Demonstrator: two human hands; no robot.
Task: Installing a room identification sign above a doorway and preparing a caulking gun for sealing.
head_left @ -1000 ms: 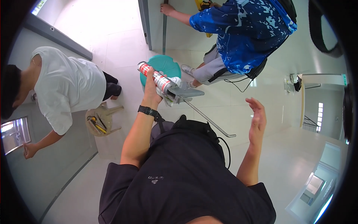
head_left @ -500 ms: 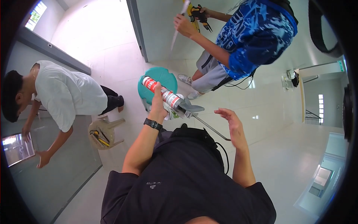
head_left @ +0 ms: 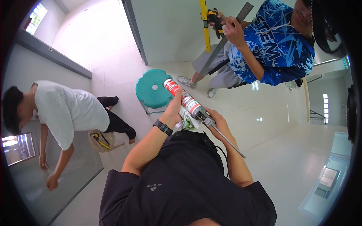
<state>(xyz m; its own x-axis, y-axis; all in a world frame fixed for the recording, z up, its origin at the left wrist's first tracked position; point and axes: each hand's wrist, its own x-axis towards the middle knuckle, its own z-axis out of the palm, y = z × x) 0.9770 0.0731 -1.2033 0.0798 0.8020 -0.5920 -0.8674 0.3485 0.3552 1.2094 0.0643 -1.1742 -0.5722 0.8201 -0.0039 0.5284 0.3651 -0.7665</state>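
A caulking gun [head_left: 208, 121] loaded with a red, white and grey sealant cartridge [head_left: 193, 106] lies slantwise in front of my body, its steel rod [head_left: 232, 144] pointing back over my right forearm. My left hand [head_left: 174, 110], with a black watch at the wrist, is closed around the cartridge's side. Bunched beneath that hand is a white and green cloth [head_left: 188, 119], partly hidden. At the rear of the gun, my right hand [head_left: 218, 122] closes around the handle, its fingers partly hidden by the frame.
A teal stool [head_left: 147, 88] stands just ahead. At left, a person in white [head_left: 71, 113] bends beside a beige stool [head_left: 98, 145] bearing tools. Ahead right, a person in blue [head_left: 271, 49] holds a metal ruler [head_left: 217, 51], a yellow level [head_left: 206, 26] and a black-and-yellow tool [head_left: 214, 19].
My right hand has come in from the open air and taken hold of the gun's rear. The gun has shifted right. The person in blue has turned and lowered the ruler.
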